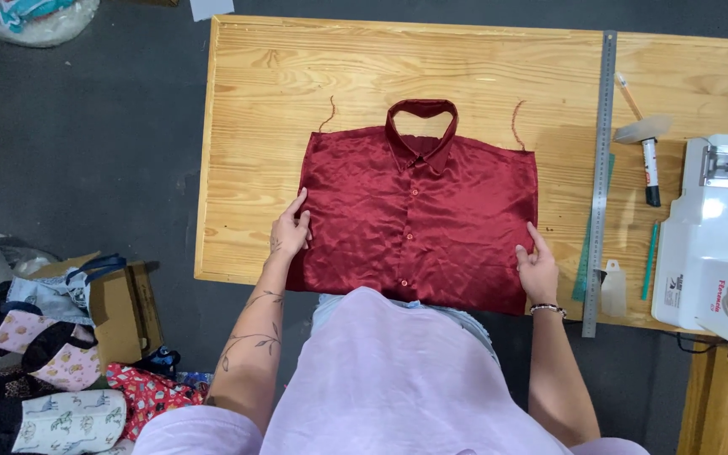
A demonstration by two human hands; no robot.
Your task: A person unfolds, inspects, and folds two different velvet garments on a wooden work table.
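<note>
A dark red satin shirt (419, 219) lies folded into a rectangle on the wooden table (280, 93), collar at the far side, buttons down its middle. My left hand (290, 232) rests flat on the shirt's left edge with fingers spread. At the shirt's right edge, near the lower corner, my right hand (537, 268) presses the cloth, a bracelet on its wrist. Neither hand holds anything. Two short loose threads lie beside the shirt's shoulders.
A long metal ruler (602, 168) runs down the table right of the shirt. A marker (650, 168) and a pencil lie beyond it. A white sewing machine (714, 244) stands at the right edge. Patterned fabric items and a cardboard box (120, 307) sit on the floor at left.
</note>
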